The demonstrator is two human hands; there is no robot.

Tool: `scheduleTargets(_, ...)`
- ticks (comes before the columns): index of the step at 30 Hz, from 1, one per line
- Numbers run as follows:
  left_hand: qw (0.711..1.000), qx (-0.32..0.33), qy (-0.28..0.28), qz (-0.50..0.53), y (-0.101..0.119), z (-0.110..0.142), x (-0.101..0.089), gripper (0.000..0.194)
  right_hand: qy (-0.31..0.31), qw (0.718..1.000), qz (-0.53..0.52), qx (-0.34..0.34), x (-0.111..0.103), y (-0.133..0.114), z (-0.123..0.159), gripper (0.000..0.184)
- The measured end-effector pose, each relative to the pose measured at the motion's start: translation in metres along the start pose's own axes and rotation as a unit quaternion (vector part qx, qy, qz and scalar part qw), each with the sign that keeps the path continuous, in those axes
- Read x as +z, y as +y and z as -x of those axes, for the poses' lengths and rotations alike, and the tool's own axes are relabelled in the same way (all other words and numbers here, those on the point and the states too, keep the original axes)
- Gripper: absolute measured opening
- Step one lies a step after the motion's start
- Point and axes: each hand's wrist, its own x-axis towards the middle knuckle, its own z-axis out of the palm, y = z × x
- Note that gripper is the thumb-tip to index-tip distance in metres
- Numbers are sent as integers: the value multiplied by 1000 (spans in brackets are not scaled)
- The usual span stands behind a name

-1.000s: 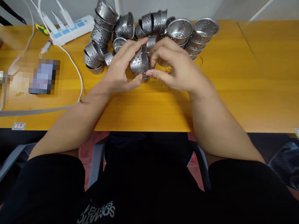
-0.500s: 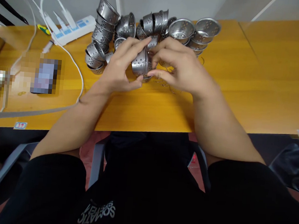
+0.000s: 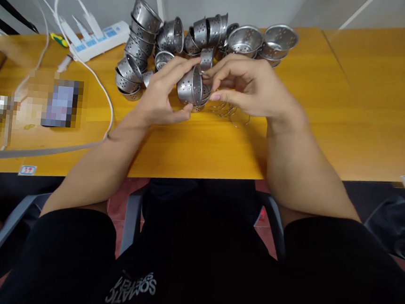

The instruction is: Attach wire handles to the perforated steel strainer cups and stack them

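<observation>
Your dark shirt [image 3: 192, 264] reads SOMATIC, between grey chair armrests [image 3: 131, 221]. A small number label [image 3: 27, 170] sits at the edge of your yellow wooden desk [image 3: 196, 146]. Thin wire rings [image 3: 238, 122] lie below your right hand [image 3: 256, 88], its thumb and fingers drawn together; I can't tell whether they pinch anything. Your left hand [image 3: 160, 91] grips a tipped perforated cup [image 3: 185, 88]. Steel cup stacks [image 3: 141, 38] crowd behind, right of a white power strip [image 3: 107, 40]; beyond stands a grey wall [image 3: 254, 5].
</observation>
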Motion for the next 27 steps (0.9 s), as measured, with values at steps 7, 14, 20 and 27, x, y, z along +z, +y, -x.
scheduleTargets(7,988,-144,57,-26,-10,6,3,93,8,999,43,19,-21,-15,-3,47)
scheduleTargets(14,962,-259,66,55,-23,6,29,117,-119,963,169,170,-51,19,20,67)
scheduleTargets(20,959,-278,48,36,-21,14,51,113,-105,950,193,221,-44,40,30,60)
scheduleTargets(27,969,-243,41,29,-48,27,55,101,9,974,165,156,-14,-17,4,59)
